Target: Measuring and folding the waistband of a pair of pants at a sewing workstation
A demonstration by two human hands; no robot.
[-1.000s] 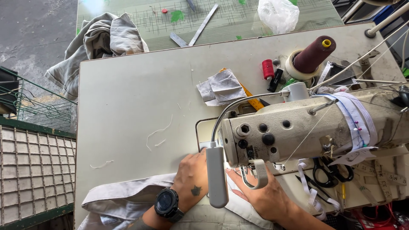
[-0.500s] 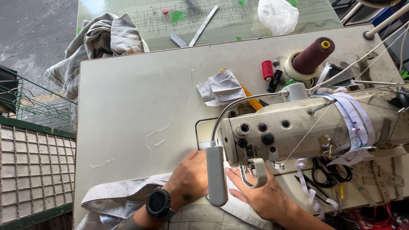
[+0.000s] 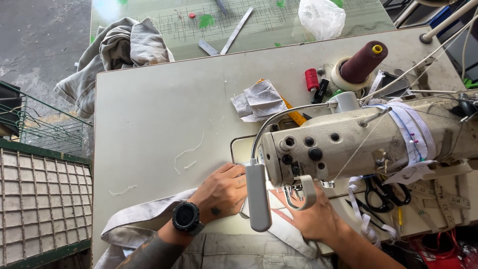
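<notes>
My left hand [image 3: 222,192], with a black watch on its wrist, presses flat on pale grey fabric [image 3: 139,216] at the near edge of the sewing table, just left of the needle. On the other side of the needle my right hand [image 3: 313,219] lies flat on the same fabric, below the presser foot [image 3: 298,192]. The cream sewing machine [image 3: 358,142] reaches over both hands. Its small white lamp [image 3: 258,199] on a flexible neck hides part of the fabric between them.
A folded grey cloth piece [image 3: 259,101] and loose thread scraps [image 3: 186,154] lie on the beige tabletop [image 3: 159,114]. A maroon thread cone [image 3: 363,62], red spool [image 3: 311,78] and black scissors [image 3: 381,192] sit to the right. A grey garment heap [image 3: 117,52] hangs off the far left corner.
My left hand has slid slightly left and nearer along the fabric. The right hand has stayed put under the machine head.
</notes>
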